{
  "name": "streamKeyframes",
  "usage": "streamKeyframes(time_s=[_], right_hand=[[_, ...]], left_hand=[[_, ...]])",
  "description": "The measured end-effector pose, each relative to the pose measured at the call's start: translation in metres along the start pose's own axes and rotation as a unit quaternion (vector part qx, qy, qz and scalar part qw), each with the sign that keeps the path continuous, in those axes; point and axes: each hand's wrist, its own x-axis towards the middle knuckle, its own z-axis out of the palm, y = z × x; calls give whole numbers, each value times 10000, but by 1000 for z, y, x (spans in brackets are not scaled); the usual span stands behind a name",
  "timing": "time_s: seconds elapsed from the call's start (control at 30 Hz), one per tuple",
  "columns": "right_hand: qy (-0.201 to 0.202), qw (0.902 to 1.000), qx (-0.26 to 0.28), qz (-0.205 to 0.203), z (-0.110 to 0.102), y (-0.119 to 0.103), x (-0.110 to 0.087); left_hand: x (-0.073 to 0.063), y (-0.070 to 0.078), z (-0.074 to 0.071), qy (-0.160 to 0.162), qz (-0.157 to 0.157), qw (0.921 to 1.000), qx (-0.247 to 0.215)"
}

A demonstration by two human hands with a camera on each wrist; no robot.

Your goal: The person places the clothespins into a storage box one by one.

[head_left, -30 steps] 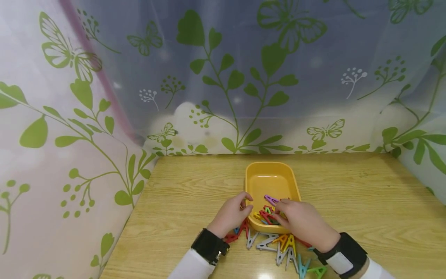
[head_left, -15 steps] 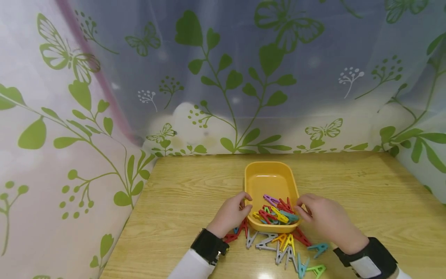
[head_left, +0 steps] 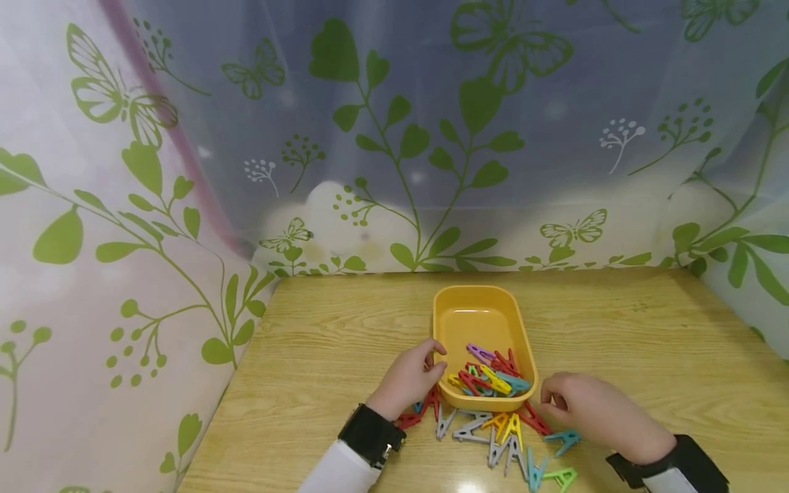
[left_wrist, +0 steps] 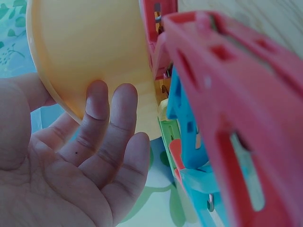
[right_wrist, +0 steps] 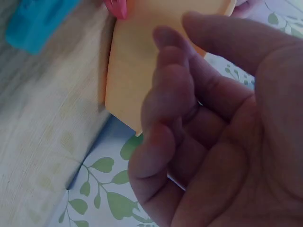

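My left hand (head_left: 409, 378) holds the left wall of a yellow plastic container (head_left: 477, 329), with fingers bent over and against its rim. In the left wrist view, several fingertips (left_wrist: 124, 101) lie along the outer wall. Inside the container's near end sits a pile of clothespins (head_left: 490, 376) in red, yellow, blue, green and purple. My right hand (head_left: 600, 414) hovers beyond the container's right near corner, loosely curled and holding nothing. Nearest to it are a red clothespin (head_left: 533, 419) and a teal clothespin (head_left: 564, 441) on the table.
Loose grey clothespins (head_left: 473, 426) and others in orange, yellow, light blue and green lie before the container on the wooden table (head_left: 333, 322). Red clothespins (head_left: 431, 404) sit beside my left hand. A leaf-printed curtain (head_left: 394, 137) borders the back and sides.
My right hand has come out of the container, moving right and then nearer to me, uncovering the pile and the loose red and teal clothespins. The left hand has stayed in place.
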Motion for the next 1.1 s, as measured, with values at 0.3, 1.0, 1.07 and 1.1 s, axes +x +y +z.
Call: streamKeyframes(time_s=[0.3,1.0,1.07,1.1], right_hand=[[-540,9979,44,362,12,-2,-9],[-975,9933,-55,625,18,-2,-5],[-948,9943,45,484,18,-1,-7],[-912,9952,91,332,18,-1,-7]], left_hand=[[1,0,1,-10,9,10000,-31],[0,0,0,11,-15,10000,2],[0,0,0,9,-29,10000,-11],[0,0,0,10,-30,10000,-10]])
